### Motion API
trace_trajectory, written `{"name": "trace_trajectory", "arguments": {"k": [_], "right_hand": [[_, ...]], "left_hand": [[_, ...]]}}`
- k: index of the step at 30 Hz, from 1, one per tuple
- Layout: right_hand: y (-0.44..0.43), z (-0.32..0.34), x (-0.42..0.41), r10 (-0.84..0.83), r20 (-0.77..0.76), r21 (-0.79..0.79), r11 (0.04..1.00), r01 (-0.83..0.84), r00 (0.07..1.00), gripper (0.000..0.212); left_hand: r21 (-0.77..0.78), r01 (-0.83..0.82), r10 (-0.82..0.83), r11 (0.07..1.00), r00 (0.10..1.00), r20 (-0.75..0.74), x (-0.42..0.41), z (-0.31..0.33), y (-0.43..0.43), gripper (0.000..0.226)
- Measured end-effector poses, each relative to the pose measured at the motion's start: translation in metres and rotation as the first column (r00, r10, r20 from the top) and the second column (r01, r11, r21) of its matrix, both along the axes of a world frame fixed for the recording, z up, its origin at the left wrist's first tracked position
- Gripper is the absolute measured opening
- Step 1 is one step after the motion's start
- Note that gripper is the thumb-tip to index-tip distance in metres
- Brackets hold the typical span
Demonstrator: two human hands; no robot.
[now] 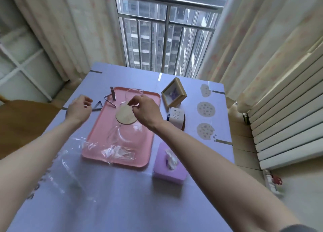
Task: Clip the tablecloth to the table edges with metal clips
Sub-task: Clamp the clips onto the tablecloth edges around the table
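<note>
A lavender tablecloth [122,188] covers the table. Metal clips sit on its edges: far left corner [95,72], far edge [160,77], and two on the right edge [218,92] [224,141]. Loose triangular clips lie by the pink tray [145,154]: one on the cloth [97,106], two at the tray's far left corner [109,98]. My left hand [79,108] hovers just left of the loose clip, fingers loosely curled, holding nothing. My right hand [146,110] hangs over the tray above a round wooden disc [125,117], fingers bent, with nothing visible between them.
Clear glassware and crumpled plastic film [118,152] lie on the tray. A wooden picture frame [174,93], a small white box [176,117] and a purple tissue box [168,167] stand to the tray's right. A radiator [288,118] runs along the right wall.
</note>
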State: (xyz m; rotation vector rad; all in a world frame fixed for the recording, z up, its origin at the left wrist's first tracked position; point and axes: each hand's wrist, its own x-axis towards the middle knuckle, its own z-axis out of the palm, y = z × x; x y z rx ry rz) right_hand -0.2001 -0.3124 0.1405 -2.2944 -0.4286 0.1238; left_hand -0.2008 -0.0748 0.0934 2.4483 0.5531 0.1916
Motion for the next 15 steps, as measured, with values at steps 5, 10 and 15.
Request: {"name": "trace_trajectory", "arguments": {"k": [5,10,15], "right_hand": [[0.066,-0.002,0.045,-0.067,-0.031,-0.047,0.997,0.065,0.997,0.031],[0.111,-0.021,0.080,-0.029,-0.086,-0.218,0.976,0.010,0.996,0.030],[0.140,-0.057,0.114,0.047,-0.189,-0.333,0.937,-0.109,0.981,0.031]], "left_hand": [[0.057,0.312,-0.288,0.948,0.922,-0.259,0.056,-0.044,0.044,0.042],[0.194,0.623,-0.488,0.758,0.738,-0.466,0.089,-0.074,0.063,0.077],[0.308,0.770,-0.564,0.559,0.626,-0.539,0.110,-0.094,0.068,0.081]]}}
